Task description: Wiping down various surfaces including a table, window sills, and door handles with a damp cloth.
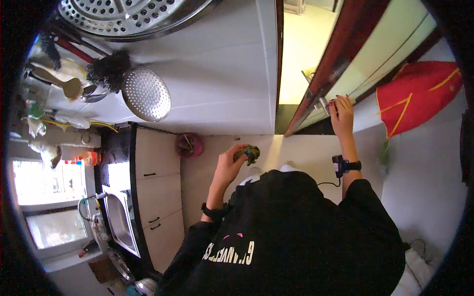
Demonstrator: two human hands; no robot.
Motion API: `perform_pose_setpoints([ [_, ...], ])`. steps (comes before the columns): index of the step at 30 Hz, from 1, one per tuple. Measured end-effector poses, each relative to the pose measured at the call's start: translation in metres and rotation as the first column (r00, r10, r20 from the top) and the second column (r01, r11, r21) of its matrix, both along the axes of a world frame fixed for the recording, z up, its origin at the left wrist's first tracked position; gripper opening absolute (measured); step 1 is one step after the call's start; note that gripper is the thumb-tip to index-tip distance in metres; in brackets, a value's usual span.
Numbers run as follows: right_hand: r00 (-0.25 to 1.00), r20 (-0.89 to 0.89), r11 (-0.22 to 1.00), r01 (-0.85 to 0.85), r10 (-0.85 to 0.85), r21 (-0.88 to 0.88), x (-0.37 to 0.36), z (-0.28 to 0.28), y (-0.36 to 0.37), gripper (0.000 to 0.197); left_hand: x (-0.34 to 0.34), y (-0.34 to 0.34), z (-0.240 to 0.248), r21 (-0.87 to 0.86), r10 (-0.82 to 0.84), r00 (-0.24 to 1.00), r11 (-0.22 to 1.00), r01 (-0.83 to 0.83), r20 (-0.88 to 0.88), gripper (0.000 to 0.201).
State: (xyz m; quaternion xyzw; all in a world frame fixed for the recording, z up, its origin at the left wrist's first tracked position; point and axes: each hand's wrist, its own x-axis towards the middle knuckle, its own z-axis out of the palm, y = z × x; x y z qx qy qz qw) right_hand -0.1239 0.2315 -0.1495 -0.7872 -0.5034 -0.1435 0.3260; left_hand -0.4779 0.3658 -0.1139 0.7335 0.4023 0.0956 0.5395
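Left hand (230, 163): fingers closed round green lump (253, 155)
Right hand (343, 116): fingers half bent at handle (323, 105) by door (340, 54) edge; can't tell if gripping

Free gap between left grip (233, 163) and right grip (343, 117); door (371, 52) blocks beyond right; cabinets (157, 172) bound left side.

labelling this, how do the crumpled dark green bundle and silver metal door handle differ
The dark green bundle is crumpled; the silver metal door handle is a straight bar. The left hand holds the bundle; the handle is fixed on the brown-framed door, at the right hand.
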Motion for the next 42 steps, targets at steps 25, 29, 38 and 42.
perform_pose_setpoints([
  [25, 0.041, -0.991, -0.259, 0.966, 0.128, 0.007, -0.073, -0.154, -0.296, 0.033, 0.136, 0.032, 0.012, -0.157, -0.549, 0.821, 0.807, 0.569, 0.156, 0.025],
  [29, -0.044, -0.997, -0.331, 0.942, 0.068, -0.065, -0.06, -0.168, -0.356, 0.03, 0.211, 0.022, 0.003, -0.099, -0.589, 0.793, 0.789, 0.606, 0.156, 0.026],
  [38, -0.247, -0.969, -0.418, 0.878, 0.022, -0.234, -0.037, -0.175, -0.438, 0.026, 0.385, -0.009, 0.014, -0.113, -0.603, 0.761, 0.761, 0.639, 0.241, 0.025],
  [42, -0.333, -0.943, -0.405, 0.859, 0.022, -0.313, -0.018, -0.176, -0.452, 0.025, 0.444, -0.015, 0.019, -0.119, -0.603, 0.724, 0.735, 0.668, 0.335, 0.026],
])
